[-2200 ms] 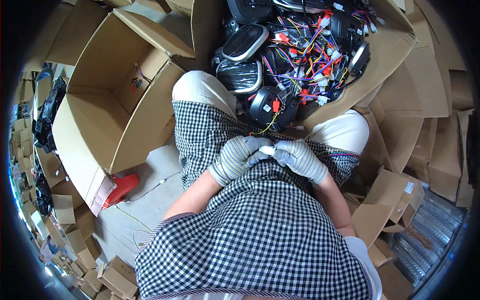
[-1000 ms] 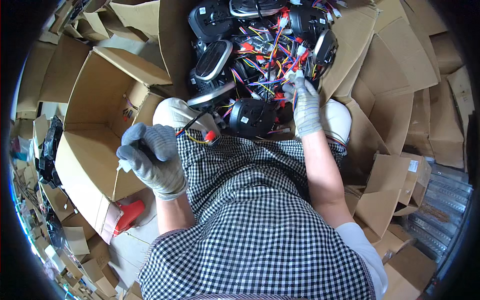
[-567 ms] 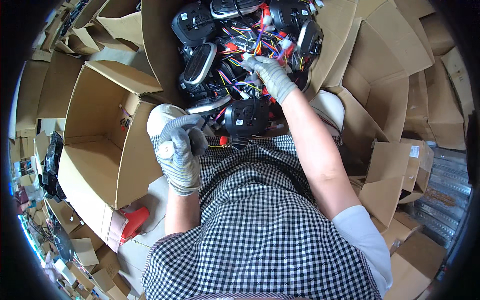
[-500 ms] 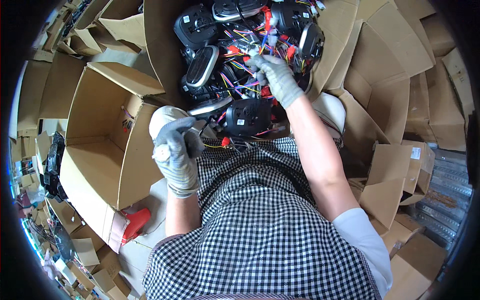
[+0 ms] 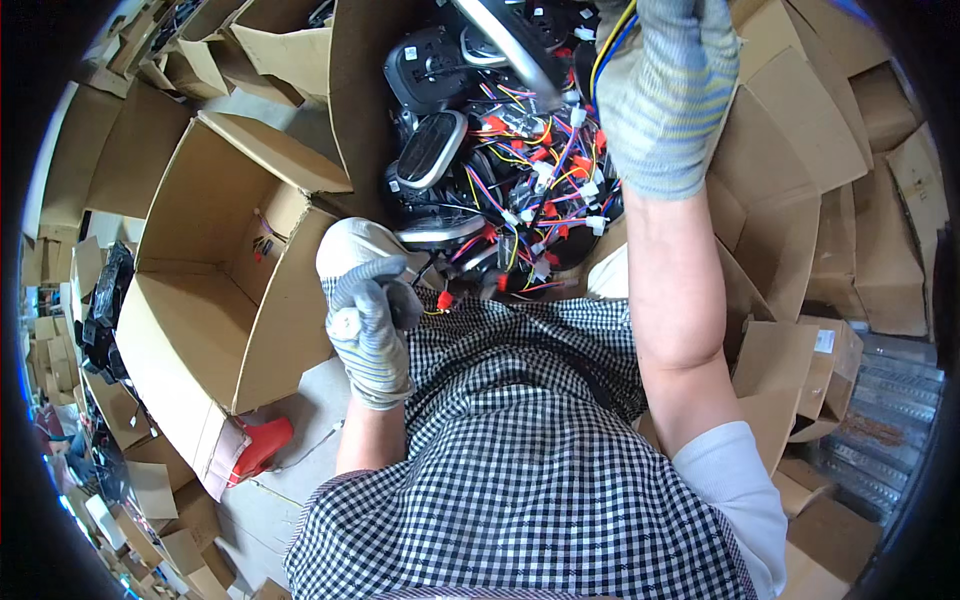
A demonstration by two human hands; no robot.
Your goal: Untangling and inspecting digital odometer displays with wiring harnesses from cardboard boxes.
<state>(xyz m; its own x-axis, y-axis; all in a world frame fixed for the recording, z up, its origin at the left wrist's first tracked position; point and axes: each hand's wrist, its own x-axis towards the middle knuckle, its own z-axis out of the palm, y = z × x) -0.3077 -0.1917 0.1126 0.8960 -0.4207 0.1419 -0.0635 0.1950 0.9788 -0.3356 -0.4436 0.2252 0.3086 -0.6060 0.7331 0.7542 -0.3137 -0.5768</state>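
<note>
Red tape dispenser — flattened cardboard

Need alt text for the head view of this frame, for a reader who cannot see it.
Seen from above, a seated person in a checked apron raises a gloved right hand gripping wires over a carton of black wired parts. The gloved left hand is closed by the knee, beside an open box; a red tape gun lies below.

Bright, even daylight; fisheye edges bend, darken.
</note>
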